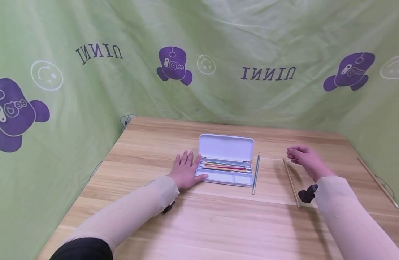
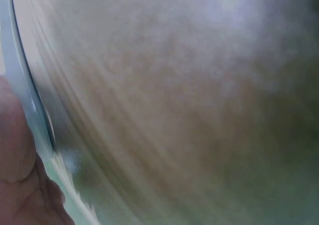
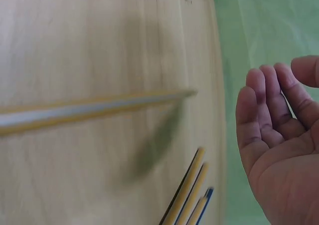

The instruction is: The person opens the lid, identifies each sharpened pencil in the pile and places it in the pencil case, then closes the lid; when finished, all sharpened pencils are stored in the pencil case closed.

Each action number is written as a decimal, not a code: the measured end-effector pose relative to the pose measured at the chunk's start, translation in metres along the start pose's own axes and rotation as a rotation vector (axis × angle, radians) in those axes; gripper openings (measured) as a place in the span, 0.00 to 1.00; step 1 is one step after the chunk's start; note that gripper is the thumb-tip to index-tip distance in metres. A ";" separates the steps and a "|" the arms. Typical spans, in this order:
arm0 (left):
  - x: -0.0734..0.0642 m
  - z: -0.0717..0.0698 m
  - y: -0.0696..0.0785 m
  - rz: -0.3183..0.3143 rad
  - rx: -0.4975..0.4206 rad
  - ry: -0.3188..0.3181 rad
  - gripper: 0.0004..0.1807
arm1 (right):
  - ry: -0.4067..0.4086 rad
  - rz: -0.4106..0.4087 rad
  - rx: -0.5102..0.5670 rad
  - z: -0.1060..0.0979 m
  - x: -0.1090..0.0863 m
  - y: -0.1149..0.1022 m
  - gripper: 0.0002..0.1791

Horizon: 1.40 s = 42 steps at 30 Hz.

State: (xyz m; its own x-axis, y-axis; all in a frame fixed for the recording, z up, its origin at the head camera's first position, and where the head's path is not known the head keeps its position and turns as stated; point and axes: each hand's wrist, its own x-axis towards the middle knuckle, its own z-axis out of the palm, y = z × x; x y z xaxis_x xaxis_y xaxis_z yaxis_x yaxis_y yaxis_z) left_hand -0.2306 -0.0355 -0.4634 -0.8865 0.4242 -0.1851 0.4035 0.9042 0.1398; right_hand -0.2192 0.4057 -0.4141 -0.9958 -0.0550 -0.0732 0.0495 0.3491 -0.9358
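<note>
A white pencil case (image 1: pixel 226 147) lies with its lid up, and several pencils (image 1: pixel 225 167) fill its back compartment. My left hand (image 1: pixel 185 171) lies spread at the case's left end, thumb over the front corner and index finger along the side. A palm edge shows beside the pale blue case wall (image 2: pixel 30 85) in the left wrist view. My right hand (image 1: pixel 304 157) has loosely bent fingers with nothing between them. Its fingertips are close to the far end of a wooden pencil (image 1: pixel 291 182), which also crosses the right wrist view. A teal pencil (image 1: pixel 256 173) lies beside the case.
Another wooden pencil (image 1: pixel 378 182) lies near the table's right edge. Several pencil ends (image 3: pixel 192 185) cluster low in the right wrist view. A green printed curtain (image 1: pixel 218 97) hangs behind and beside the wooden table (image 1: pixel 212 224).
</note>
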 end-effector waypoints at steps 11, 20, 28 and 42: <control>0.002 0.002 -0.001 0.001 -0.008 -0.002 0.50 | 0.066 0.076 -0.001 -0.002 -0.014 0.016 0.26; 0.001 0.001 0.000 0.002 -0.014 -0.002 0.50 | 0.043 0.123 -0.040 0.060 -0.005 0.005 0.29; 0.001 0.002 0.000 0.002 0.000 0.003 0.50 | 0.091 0.163 0.007 0.092 0.006 0.004 0.28; 0.000 -0.002 0.001 0.004 -0.006 -0.011 0.50 | 0.168 0.202 -0.234 0.112 0.010 0.006 0.37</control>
State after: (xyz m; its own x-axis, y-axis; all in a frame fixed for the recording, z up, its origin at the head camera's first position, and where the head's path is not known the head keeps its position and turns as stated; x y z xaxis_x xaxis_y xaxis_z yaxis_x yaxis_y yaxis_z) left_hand -0.2310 -0.0350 -0.4618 -0.8825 0.4279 -0.1951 0.4052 0.9024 0.1465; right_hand -0.2201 0.3028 -0.4584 -0.9675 0.1846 -0.1727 0.2469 0.5431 -0.8026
